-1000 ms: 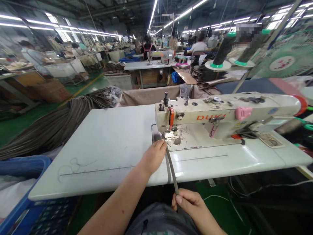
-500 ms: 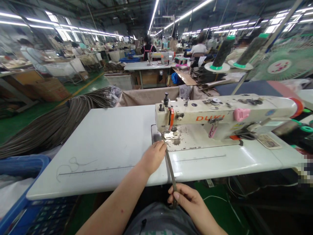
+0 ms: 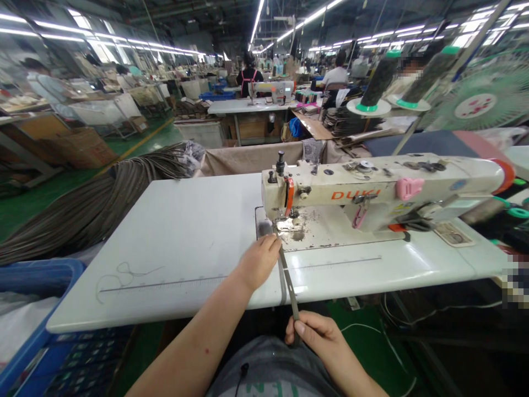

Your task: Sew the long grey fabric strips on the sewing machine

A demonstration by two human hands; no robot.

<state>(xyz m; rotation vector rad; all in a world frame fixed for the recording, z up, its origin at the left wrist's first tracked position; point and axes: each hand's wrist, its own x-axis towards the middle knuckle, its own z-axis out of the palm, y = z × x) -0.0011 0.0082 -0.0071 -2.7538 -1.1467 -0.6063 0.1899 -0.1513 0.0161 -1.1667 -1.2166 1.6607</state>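
A narrow grey-brown fabric strip (image 3: 290,288) runs from the needle area of the sewing machine (image 3: 347,193) down over the table's front edge. My left hand (image 3: 260,259) is closed, fingertips pressing the strip just in front of the presser foot (image 3: 279,225). Below the table edge, my right hand (image 3: 316,333) pinches the strip between thumb and fingers, close to my body. Between the hands the strip looks taut, with a pale mark across it. My left fingers hide part of it near the needle.
Loose thread (image 3: 124,273) lies by a printed ruler line on the white table (image 3: 194,231). A long bundle of dark strips (image 3: 86,204) lies beyond the table's left edge, above a blue crate (image 3: 78,270). Thread cones (image 3: 378,82) and a fan (image 3: 475,105) stand right. Co-workers sit farther back.
The head view has shifted slightly. A pale mark now shows on the strip between my hands. Both hands keep nearly the same places and grips.
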